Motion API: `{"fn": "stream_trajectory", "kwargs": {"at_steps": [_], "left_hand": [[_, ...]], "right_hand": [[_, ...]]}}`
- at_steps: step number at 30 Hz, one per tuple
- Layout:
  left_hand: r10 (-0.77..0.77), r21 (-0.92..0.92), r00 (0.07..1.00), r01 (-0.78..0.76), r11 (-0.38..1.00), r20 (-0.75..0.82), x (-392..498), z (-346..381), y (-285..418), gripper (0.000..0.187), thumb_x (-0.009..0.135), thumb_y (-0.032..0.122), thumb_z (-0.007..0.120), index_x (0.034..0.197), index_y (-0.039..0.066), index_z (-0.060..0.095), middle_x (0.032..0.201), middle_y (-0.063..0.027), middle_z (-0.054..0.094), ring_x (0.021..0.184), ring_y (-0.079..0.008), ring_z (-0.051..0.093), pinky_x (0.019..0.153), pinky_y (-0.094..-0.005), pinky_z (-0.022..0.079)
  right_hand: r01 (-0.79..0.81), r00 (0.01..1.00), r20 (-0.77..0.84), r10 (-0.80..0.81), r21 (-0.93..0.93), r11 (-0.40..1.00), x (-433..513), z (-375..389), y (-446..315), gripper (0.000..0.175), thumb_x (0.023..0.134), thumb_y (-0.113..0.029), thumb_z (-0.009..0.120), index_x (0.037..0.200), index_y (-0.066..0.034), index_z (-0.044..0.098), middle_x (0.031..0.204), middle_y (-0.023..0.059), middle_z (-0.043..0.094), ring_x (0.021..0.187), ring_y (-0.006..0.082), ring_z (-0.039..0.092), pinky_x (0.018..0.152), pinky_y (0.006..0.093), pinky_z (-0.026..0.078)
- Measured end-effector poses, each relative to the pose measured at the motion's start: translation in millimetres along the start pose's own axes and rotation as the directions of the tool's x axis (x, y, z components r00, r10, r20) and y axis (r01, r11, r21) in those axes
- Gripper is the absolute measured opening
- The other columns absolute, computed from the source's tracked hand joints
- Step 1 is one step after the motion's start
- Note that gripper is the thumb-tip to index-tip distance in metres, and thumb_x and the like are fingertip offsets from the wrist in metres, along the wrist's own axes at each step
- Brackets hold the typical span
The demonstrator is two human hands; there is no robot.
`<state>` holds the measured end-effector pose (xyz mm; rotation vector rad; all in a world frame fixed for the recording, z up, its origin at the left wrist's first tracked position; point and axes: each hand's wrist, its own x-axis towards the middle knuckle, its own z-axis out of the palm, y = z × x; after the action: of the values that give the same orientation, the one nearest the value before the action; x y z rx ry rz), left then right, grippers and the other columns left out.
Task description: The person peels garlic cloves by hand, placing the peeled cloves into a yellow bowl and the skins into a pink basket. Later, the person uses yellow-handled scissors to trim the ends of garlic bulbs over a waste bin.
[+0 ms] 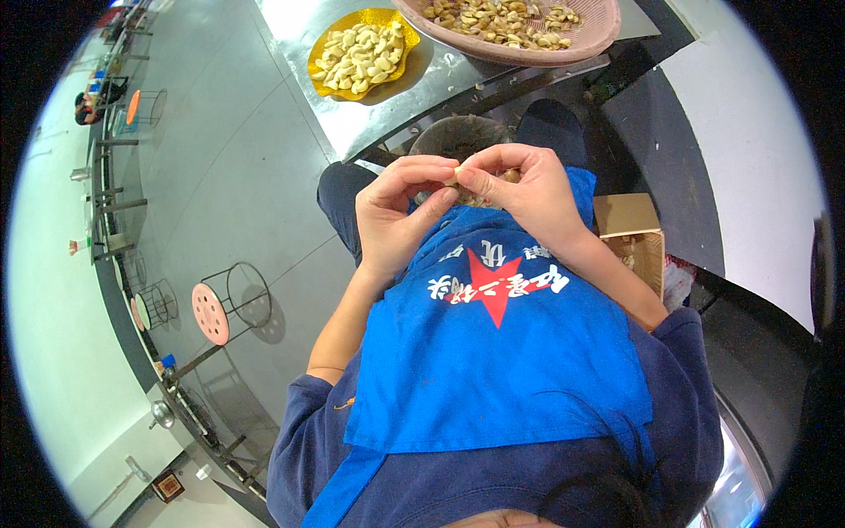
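Note:
Fingertip to fingertip above my lap, my left hand (pixel 396 204) and my right hand (pixel 538 191) pinch one small pale garlic clove (pixel 454 174) between them. The fingers cover most of it. A brownish, unpeeled clove (pixel 512 175) shows under the curled fingers of my right hand. Below the hands, between my knees, is a dark round bin (pixel 455 137) with scraps in it, partly hidden by the hands. Beyond, peeled white cloves (pixel 362 56) fill a yellow scalloped dish (pixel 319 49). Unpeeled cloves (pixel 508 23) lie in a pink plastic basket (pixel 604 26).
The dish and basket stand on a metal table (pixel 290 39), with bits of peel near its edge. An open cardboard box (pixel 627 214) sits by my right arm. A pink-topped stool (pixel 210 313) stands on the left. Another person (pixel 92 109) is far off at upper left.

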<state>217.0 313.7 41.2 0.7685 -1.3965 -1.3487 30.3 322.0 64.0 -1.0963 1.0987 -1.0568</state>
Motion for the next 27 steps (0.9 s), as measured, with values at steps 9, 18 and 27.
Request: {"fn": "stream_trajectory", "kwargs": {"at_steps": [9,18,27], "left_hand": [[-0.228,-0.147,0.968,0.212,0.966,-0.105,-4.9,8.5,8.1,0.014,0.083,0.001,0.072,0.096,-0.001,0.067,0.091,-0.0075,0.069,0.081,-0.0117,0.065,0.077,-0.0242,0.054],[-0.322,-0.306,0.946,0.293,0.906,-0.047,-4.4,8.6,-1.5,0.014,0.082,-0.001,0.072,0.095,-0.001,0.066,0.090,-0.0097,0.069,0.080,-0.0127,0.066,0.076,-0.0244,0.054],[-0.292,-0.275,0.950,0.253,0.928,-0.111,-2.0,16.3,-0.6,0.015,0.088,0.005,0.068,0.101,-0.001,0.067,0.094,-0.0099,0.070,0.083,-0.0130,0.066,0.077,-0.0255,0.054]], "right_hand": [[0.083,0.997,-0.005,-0.083,-0.023,0.996,-6.2,2.6,-6.9,0.012,0.083,-0.009,0.074,0.089,0.0013,0.072,0.081,0.0040,0.071,0.072,0.0048,0.062,0.065,0.0185,0.051],[0.172,0.985,0.020,-0.172,-0.013,0.985,-6.0,-1.9,-5.5,0.004,0.084,-0.002,0.070,0.087,0.0013,0.070,0.082,0.0045,0.069,0.073,0.0067,0.064,0.063,0.0193,0.052],[0.268,0.949,-0.089,-0.304,-0.283,0.921,-5.6,0.9,-8.6,0.005,0.081,-0.007,0.072,0.083,-0.0030,0.072,0.074,-0.0029,0.063,0.052,-0.0013,0.039,0.044,0.0189,0.027]]}}
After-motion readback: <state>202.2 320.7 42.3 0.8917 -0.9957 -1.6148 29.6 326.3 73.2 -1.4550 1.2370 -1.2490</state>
